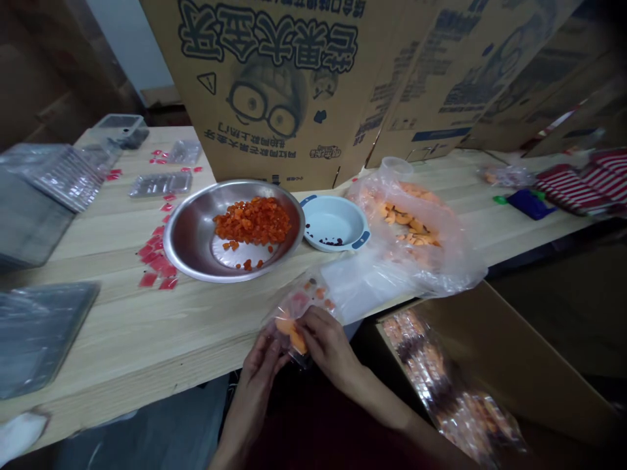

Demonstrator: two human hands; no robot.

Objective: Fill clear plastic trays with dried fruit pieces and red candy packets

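Note:
Both hands meet at the near edge of the wooden table (147,326). My left hand (262,369) and my right hand (328,343) pinch a small clear plastic pouch (298,313) from either side. Orange dried-fruit pieces and a red sachet show inside the pouch. Just beyond it sits a steel bowl (189,228) with a heap of orange fruit pieces (252,220). To the right lies a large clear bag of orange slices (411,225).
A small white bowl with blue handles (336,222) holds dark bits. Red sachets (157,258) lie scattered left of the steel bowl. Stacks of clear bags (39,333) are at the left. Cardboard boxes (274,85) stand behind. A carton of filled pouches (455,391) sits below right.

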